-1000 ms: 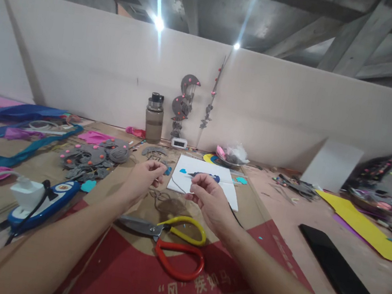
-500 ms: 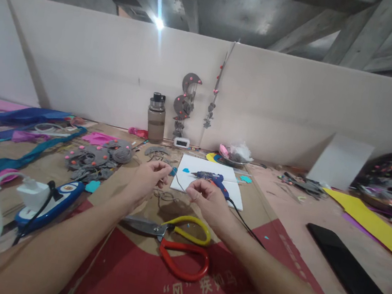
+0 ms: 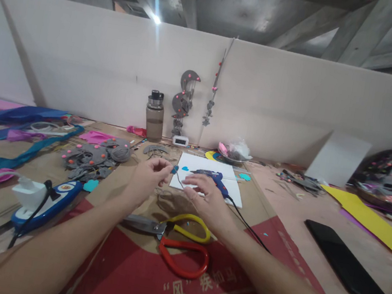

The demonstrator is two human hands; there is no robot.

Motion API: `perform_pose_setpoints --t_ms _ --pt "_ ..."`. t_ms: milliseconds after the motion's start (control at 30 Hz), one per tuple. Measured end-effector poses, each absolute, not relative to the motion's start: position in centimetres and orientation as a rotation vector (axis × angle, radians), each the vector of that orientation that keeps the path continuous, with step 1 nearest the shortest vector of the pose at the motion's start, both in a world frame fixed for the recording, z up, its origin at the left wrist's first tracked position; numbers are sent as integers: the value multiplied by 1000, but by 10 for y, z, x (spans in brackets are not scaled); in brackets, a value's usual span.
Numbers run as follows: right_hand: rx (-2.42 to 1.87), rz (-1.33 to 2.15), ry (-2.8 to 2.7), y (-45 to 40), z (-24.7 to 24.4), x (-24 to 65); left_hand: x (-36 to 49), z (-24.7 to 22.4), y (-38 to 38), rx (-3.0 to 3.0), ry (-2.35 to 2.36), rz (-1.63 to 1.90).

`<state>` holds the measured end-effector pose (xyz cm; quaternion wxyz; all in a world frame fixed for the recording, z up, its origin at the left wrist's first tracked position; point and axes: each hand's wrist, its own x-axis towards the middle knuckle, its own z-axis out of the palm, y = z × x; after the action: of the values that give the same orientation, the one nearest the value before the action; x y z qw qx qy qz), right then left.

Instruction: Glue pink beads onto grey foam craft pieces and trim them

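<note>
My left hand (image 3: pixel 149 175) pinches a small dark-blue felt piece (image 3: pixel 175 169) between thumb and fingertips. From that piece a thin grey cord (image 3: pixel 179 181) hangs towards my right hand (image 3: pixel 207 202). The right fingers are spread apart near the cord's end, with no grip on it visible. Behind the right hand, a blue glue gun (image 3: pixel 217 179) lies on a white sheet (image 3: pixel 236 197), beside a small bright-blue cutout (image 3: pixel 185 168). Loops of cord (image 3: pixel 164 196) rest on the cardboard between my hands. Scissors (image 3: pixel 183 258) with one yellow and one red handle lie below.
At left are a power strip (image 3: pixel 63 196), grey felt pieces (image 3: pixel 87 158) and teal fabric (image 3: pixel 29 154). A bottle (image 3: pixel 153 121) and a small digital clock (image 3: pixel 180 141) stand near the back wall. A black phone (image 3: pixel 344 262) and yellow sheet (image 3: pixel 369 219) lie at right.
My right hand's fingers have gone from pinching the cord to spread apart. The left hand keeps its pinch on the felt piece. The view has shifted slightly.
</note>
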<state>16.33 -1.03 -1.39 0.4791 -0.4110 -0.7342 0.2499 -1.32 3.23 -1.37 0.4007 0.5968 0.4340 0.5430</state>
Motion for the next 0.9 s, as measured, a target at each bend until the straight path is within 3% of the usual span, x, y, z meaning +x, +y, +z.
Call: perform_pose_setpoints --t_ms 200,333,467,700,900 --pt "-987 874 -1545 -3 -28 158 -3 -3 8 2006 1098 1386" --pt "-1068 791 -1613 -7 -24 158 -1 -1 1 2152 1083 1335" --pt "-1106 712 -1598 -9 -20 159 1 -4 3 2055 1092 1284" --pt "-1086 952 -1447 -5 -26 159 1 -10 15 1548 853 1003" --pt "-1044 978 -1390 -1 -29 160 -2 -17 21 1266 693 999"
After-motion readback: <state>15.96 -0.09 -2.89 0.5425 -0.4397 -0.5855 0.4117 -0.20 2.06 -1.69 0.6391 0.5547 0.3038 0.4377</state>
